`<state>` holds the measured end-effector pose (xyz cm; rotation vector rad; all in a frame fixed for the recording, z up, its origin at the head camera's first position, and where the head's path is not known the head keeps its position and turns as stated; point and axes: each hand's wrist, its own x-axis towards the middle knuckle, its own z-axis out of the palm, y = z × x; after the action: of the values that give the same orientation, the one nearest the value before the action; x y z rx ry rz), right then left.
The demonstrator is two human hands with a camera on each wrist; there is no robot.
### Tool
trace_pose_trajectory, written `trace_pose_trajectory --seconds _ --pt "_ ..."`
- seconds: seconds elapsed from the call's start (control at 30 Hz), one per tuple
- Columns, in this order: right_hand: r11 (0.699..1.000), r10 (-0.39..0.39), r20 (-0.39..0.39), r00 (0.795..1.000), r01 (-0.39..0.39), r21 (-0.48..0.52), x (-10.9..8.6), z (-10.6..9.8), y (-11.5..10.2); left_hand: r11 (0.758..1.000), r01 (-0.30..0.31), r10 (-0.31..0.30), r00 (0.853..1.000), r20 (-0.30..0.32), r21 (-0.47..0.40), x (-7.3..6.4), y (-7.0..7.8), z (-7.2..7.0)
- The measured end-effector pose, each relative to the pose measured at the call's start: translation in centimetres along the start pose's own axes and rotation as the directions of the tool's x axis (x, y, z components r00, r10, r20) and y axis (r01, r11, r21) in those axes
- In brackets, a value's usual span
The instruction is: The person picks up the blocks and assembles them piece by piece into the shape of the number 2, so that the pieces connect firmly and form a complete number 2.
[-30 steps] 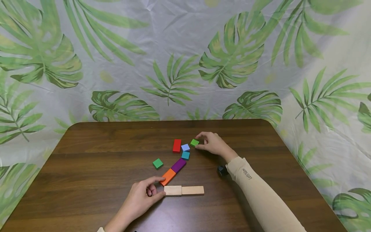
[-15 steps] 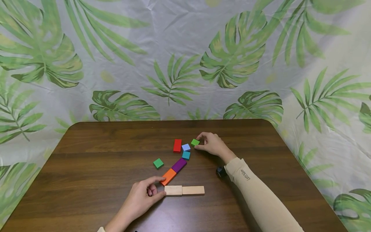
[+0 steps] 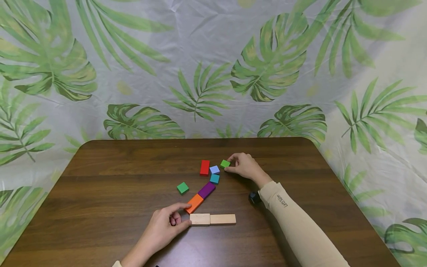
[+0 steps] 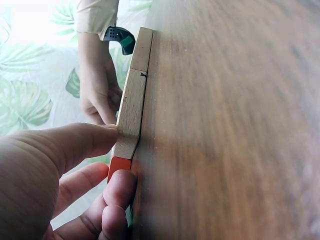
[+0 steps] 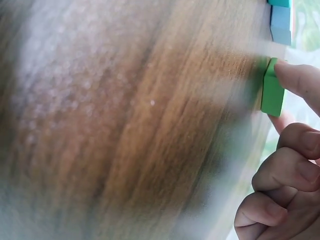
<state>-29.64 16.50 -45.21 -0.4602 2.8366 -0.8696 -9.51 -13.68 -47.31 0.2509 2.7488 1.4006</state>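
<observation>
My left hand (image 3: 163, 224) is at the near side of a row of flat blocks. Its index finger touches the orange block (image 3: 195, 203), and its thumb presses the left end of a pale wooden block (image 3: 199, 219); curled fingers lie beside the orange block in the left wrist view. Another pale wooden block (image 3: 222, 219) continues to the right. Farther back, my right hand (image 3: 247, 168) pinches a small light green block (image 5: 273, 90) between thumb and index finger, down at the tabletop. Left of it lie a light blue block (image 3: 214, 170) and a teal block (image 3: 214, 179).
A purple block (image 3: 207, 190) abuts the orange one. The red block (image 3: 205, 167) lies by the light blue block, and a darker green block (image 3: 182, 188) sits left of the row. All rest on a brown wooden table (image 3: 110, 193) before a leaf-print cloth (image 3: 207, 48).
Nothing on the table visibly moves beyond a slight shift of the whole view. Both hands keep their places at the blocks.
</observation>
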Motion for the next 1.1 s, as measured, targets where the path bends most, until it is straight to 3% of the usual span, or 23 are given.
trace_pose_trajectory --seconds 0.37,0.7,1.1 --pt "0.999 -0.035 -0.016 0.999 0.035 0.005 0.5 -0.7 -0.7 1.000 -0.002 0.002 1.000 0.001 0.004 0.0 0.1 0.0" --pt "0.997 -0.076 0.030 0.997 0.076 0.000 1.7 -1.4 -1.5 1.000 0.000 0.000 1.000 -0.002 0.012 0.0 0.0 0.0" --pt "0.996 -0.035 0.089 0.995 0.043 -0.082 3.1 -0.8 -1.9 1.000 -0.002 0.002 1.000 -0.001 0.010 0.0 0.1 0.0"
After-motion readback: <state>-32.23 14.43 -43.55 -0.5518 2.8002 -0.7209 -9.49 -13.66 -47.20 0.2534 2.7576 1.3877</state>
